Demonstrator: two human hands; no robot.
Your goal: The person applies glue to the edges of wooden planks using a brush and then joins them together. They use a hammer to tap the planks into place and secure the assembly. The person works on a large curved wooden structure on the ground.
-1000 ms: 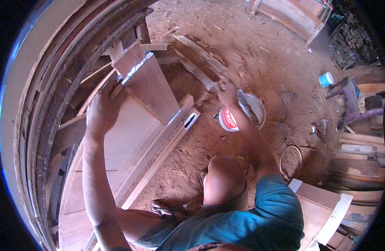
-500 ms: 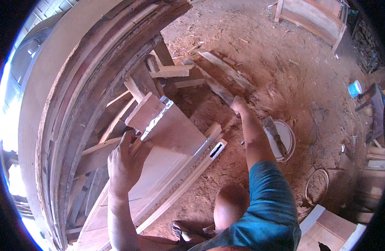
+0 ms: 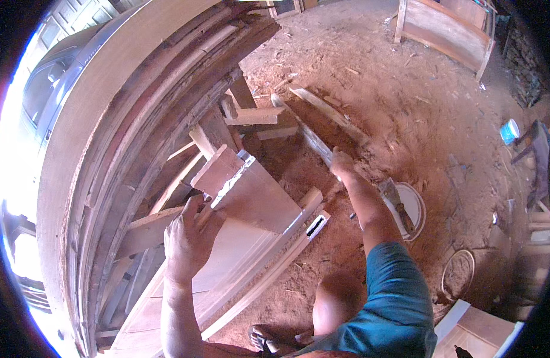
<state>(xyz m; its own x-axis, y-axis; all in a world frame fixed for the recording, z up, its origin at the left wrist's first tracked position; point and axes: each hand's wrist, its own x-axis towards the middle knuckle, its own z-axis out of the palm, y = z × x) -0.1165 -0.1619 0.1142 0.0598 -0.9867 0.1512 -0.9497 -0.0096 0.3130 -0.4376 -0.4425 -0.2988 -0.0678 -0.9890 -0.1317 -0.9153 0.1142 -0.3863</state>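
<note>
Since a second ago your left hand (image 3: 188, 238) has slid down the leaning board (image 3: 251, 191) at frame centre, fingers wrapped over its edge, while your right hand (image 3: 341, 164) now closes around the long plank (image 3: 313, 140) upper-centre.

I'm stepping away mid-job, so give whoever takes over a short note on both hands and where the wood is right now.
Left hand: gripping the upper edge of the short board, which leans on the long pale panel.
Right hand: reaching out to a long plank on the dirt floor; grip unclear.
Nearby: stacked planks at the left, a white bucket by the right forearm.
Done: short board steadied. Left: plank not lifted yet.
</note>
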